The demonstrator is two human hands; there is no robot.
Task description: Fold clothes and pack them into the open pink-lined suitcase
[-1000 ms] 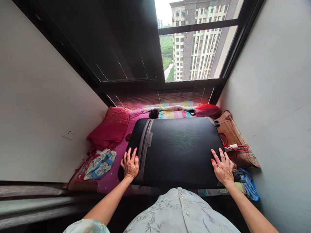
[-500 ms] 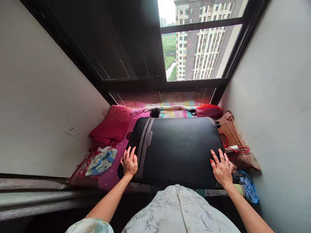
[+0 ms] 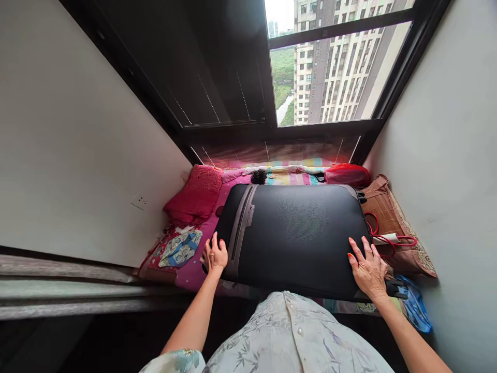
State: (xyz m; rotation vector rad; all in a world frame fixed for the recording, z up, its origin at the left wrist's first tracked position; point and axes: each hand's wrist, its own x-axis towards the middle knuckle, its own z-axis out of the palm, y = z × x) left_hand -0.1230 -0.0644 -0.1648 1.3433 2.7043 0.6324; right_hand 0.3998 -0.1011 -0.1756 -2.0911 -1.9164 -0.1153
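Observation:
A black suitcase [image 3: 295, 233] lies flat on its back across a bedded window ledge, with a brown-grey zip strip and name patch near its left end. My left hand [image 3: 216, 256] rests on its near left corner, fingers apart, some reaching over the side edge. On the near right corner lies my right hand [image 3: 368, 270], palm down with fingers spread across the top. The undersides of the suitcase and the outer fingertips of my left hand are partly hidden. Wheels [image 3: 362, 198] stick out at the right end.
Left of the suitcase are a red pillow [image 3: 196, 194] and a patterned cloth bundle [image 3: 182, 248]. To the right sit a brown mat cushion [image 3: 399, 228], a red cord [image 3: 406, 241] and a blue plastic bag [image 3: 417, 303]. White walls close in both sides; a window [image 3: 322, 77] stands behind.
The view has shifted, so the scene sits further right in the picture. My left hand has slid slightly outward toward the suitcase's edge. The suitcase and my right hand stay about where they were.

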